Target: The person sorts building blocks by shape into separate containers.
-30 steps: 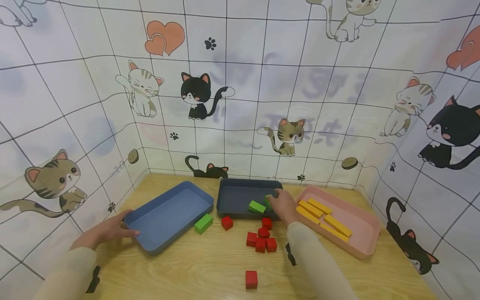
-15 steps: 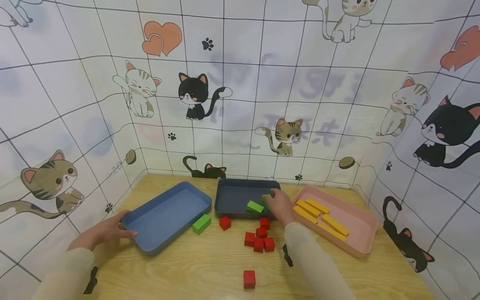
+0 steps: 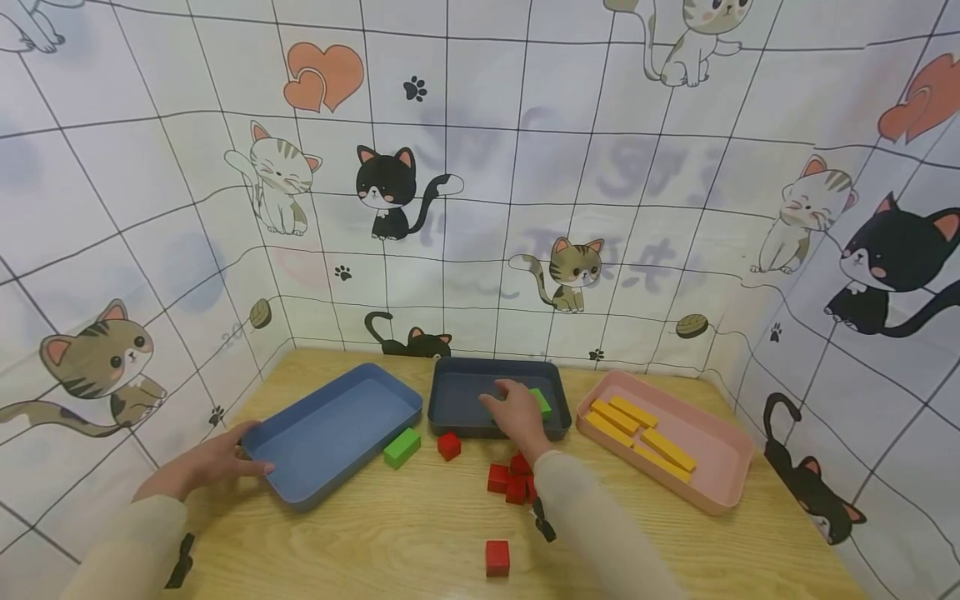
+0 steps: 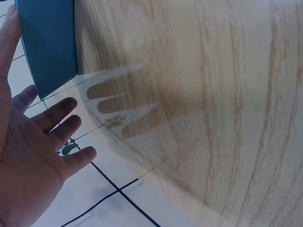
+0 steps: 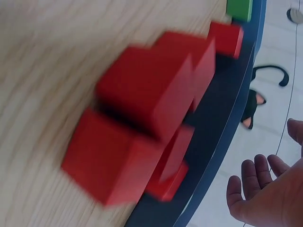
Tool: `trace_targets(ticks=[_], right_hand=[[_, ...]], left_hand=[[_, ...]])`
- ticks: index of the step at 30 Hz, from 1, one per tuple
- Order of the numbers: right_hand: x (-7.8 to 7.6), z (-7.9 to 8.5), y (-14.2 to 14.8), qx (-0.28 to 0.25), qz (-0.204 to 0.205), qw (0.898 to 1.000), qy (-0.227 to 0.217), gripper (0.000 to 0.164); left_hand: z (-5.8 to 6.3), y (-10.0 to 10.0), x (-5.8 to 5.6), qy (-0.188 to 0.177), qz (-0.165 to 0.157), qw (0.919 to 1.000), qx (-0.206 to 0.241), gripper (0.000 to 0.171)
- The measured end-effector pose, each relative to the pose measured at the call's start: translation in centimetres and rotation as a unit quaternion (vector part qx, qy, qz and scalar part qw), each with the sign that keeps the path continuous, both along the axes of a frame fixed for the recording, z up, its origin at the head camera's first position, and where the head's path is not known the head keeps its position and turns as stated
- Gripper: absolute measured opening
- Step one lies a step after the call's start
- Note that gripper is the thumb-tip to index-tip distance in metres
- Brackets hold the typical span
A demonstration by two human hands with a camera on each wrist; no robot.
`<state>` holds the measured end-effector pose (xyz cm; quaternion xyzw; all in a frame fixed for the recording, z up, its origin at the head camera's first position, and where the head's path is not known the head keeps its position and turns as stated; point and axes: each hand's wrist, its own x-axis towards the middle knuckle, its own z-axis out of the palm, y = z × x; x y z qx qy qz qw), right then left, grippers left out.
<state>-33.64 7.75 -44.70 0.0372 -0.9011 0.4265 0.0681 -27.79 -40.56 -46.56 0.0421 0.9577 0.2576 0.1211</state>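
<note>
My left hand holds the left end of a blue tray, thumb over the rim. In the left wrist view its other fingers spread loosely near the tray's corner. Over the dark grey tray is my right hand, fingers loosely bent above a green block that it mostly hides. The right wrist view shows that hand with nothing visible between thumb and fingers. Another green block lies inside the dark tray, just right of the hand. A third green block rests on the table beside the blue tray.
Several red blocks cluster in front of the dark tray, partly behind my right wrist. One red block sits further left, another nearer the front. A pink tray at right holds several yellow blocks. A cat-patterned cloth surrounds the table.
My right hand has moved left across the dark tray, away from the green block at its right side and over the other one. The left hand stays at the blue tray.
</note>
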Motion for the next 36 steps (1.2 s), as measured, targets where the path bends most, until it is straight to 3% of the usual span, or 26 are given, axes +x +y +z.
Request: trace_targets(ticks=[9, 20, 36], right_hand=[[1.9, -0.2, -4.6, -0.040, 0.042, 0.998, -0.031, 0.052], [3.4, -1.1, -8.1, -0.011, 0.092, 0.995, -0.020, 0.050], [4.1, -2.6, -11.4, -0.013, 0.100, 0.994, -0.044, 0.054]], left_hand=[[-0.2, -0.1, -0.1, -0.008, 0.007, 0.9998, 0.014, 0.111], [-0.2, 0.0, 0.0, -0.014, 0.017, 0.9997, 0.011, 0.113], [-0.3, -0.2, -0.1, -0.011, 0.019, 0.9997, 0.010, 0.113]])
